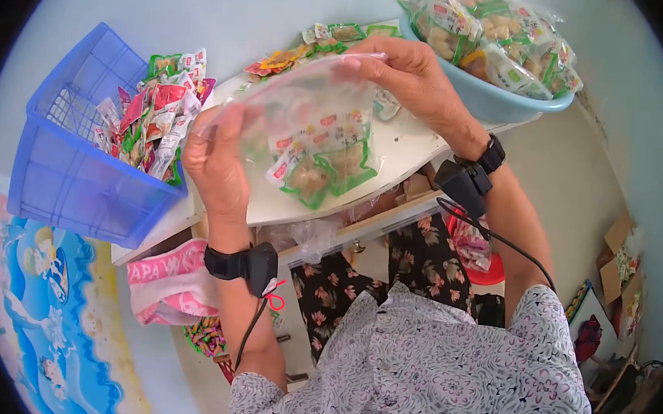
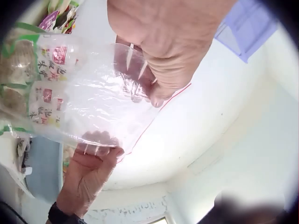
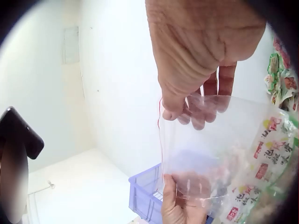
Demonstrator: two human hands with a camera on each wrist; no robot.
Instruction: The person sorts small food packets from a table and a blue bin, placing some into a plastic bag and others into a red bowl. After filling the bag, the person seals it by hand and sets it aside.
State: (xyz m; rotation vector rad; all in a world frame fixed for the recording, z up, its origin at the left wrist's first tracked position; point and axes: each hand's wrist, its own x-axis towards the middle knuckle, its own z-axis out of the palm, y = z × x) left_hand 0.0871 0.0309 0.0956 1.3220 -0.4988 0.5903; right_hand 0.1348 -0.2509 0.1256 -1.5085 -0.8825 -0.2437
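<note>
Because the left hand (image 1: 220,169) and right hand (image 1: 413,77) pinch its rim, the clear bag (image 1: 297,99) hangs spread. Packets (image 1: 309,176) likely weight it.

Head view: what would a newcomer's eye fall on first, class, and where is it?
First, the clear plastic bag between left grip and right grip near the centre, with green-edged packets low inside. Then the blue basket of small packets at left, and the light-blue tub heaped with filled bags at upper right.
</note>
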